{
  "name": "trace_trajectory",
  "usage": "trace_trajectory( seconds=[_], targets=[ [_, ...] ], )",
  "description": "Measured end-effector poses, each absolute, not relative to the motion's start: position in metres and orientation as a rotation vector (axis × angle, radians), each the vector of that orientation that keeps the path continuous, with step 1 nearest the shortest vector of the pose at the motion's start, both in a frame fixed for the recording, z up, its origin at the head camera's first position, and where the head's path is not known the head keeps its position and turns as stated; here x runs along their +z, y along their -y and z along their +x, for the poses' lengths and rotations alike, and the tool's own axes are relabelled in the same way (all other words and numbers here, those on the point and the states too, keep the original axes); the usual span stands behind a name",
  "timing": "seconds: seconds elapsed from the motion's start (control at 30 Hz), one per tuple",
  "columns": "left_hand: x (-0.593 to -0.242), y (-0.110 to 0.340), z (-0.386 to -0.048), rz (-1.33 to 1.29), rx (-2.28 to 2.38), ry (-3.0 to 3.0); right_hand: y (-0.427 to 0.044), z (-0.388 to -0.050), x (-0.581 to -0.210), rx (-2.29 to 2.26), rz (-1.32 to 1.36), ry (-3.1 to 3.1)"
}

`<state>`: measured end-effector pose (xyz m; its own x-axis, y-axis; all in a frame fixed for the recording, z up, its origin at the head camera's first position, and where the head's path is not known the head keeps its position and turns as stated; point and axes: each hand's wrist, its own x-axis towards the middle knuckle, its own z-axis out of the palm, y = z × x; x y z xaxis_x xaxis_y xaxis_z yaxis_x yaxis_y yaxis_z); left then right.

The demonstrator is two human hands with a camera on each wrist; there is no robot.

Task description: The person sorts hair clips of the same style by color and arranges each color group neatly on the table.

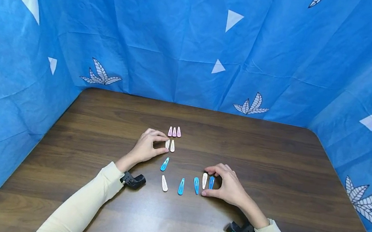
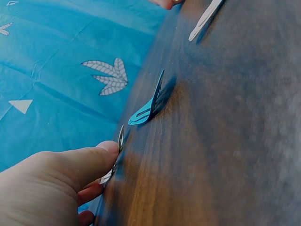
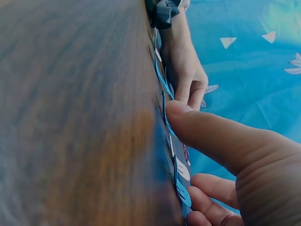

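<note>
Left grip [image 1: 146, 145] pinches a white clip [image 1: 167, 144]; right grip [image 1: 227, 185] arches around another white clip [image 1: 204, 181], hold unclear

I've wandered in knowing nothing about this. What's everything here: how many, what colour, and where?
Pink snap hair clips: three, pink, farthest row
Pale snap hair clips: four, whitish, two beside the pink row, two nearer
Blue snap hair clips: four, blue, near half of the layout
Table: one, brown wood-grain, beneath the clips
Cloth backdrop: blue, white triangles and leaves, around the table
Wrist cameras: two, black, at the wrists
Sleeves: two, cream, on the forearms
Left hand: one, bare, around a pale clip
Right hand: one, bare, by the rightmost clips
</note>
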<state>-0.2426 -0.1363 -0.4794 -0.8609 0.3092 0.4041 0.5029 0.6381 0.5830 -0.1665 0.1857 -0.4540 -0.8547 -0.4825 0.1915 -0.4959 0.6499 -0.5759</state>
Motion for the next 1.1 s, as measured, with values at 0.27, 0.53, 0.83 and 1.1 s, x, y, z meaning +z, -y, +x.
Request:
trace_trajectory(
  seconds=[0.27, 0.53, 0.83, 1.1],
  targets=[
    [-0.4783, 0.1368, -0.2422, -0.653, -1.039, 2.613, -0.1857, -0.1668, -0.4580, 0.956, 0.844, 2.809],
    [-0.4786, 0.1362, -0.2425, -0.641, -1.058, 2.617, -0.1860, -0.1662, -0.4581, 0.942, 0.858, 2.814],
    [-0.4801, 0.1364, -0.2417, -0.639, -1.052, 2.619, -0.1853, -0.1644, -0.4573, 0.936, 0.851, 2.829],
    [-0.4786, 0.1350, -0.2412, -0.637, -1.041, 2.621, -0.1858, -0.1647, -0.4562, 0.928, 0.854, 2.818]
  ],
)
